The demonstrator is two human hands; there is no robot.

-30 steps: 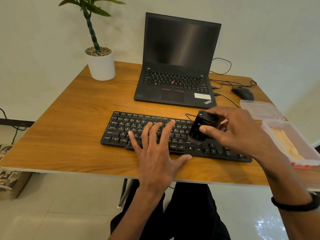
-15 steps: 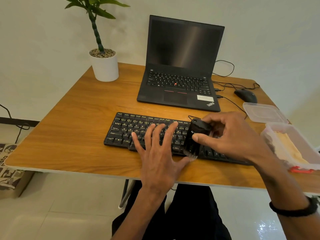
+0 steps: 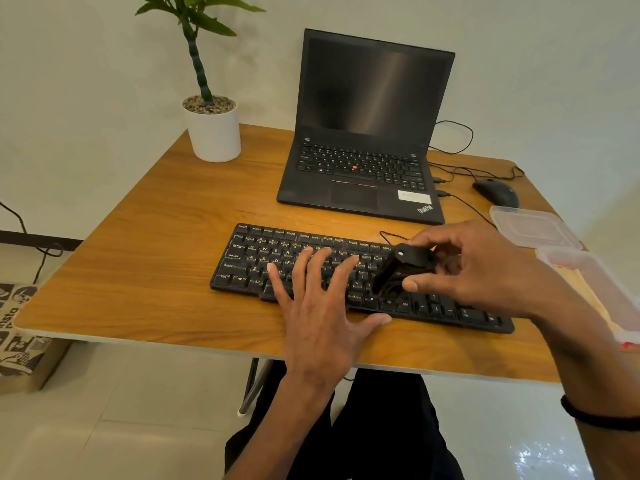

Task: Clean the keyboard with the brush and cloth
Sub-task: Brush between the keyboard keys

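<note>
A black keyboard (image 3: 263,261) lies across the front of the wooden table (image 3: 145,271). My left hand (image 3: 322,306) rests flat on its middle keys, fingers spread, holding nothing. My right hand (image 3: 485,271) grips a small black brush (image 3: 401,268), tilted, with its bristle end down on the keys right of centre. A yellowish cloth (image 3: 585,289) lies in an open clear plastic box (image 3: 595,271) at the right table edge, partly hidden by my right forearm.
Behind the keyboard stands an open black laptop (image 3: 367,140), screen dark. A white pot with a green plant (image 3: 213,129) is at the back left. A black mouse (image 3: 497,192) with cables and a clear lid (image 3: 533,226) lie at the back right.
The brush has shifted slightly right and up the keys from the keyboard's front edge. My left hand stays flat on the keys. The camera view has drifted a little.
</note>
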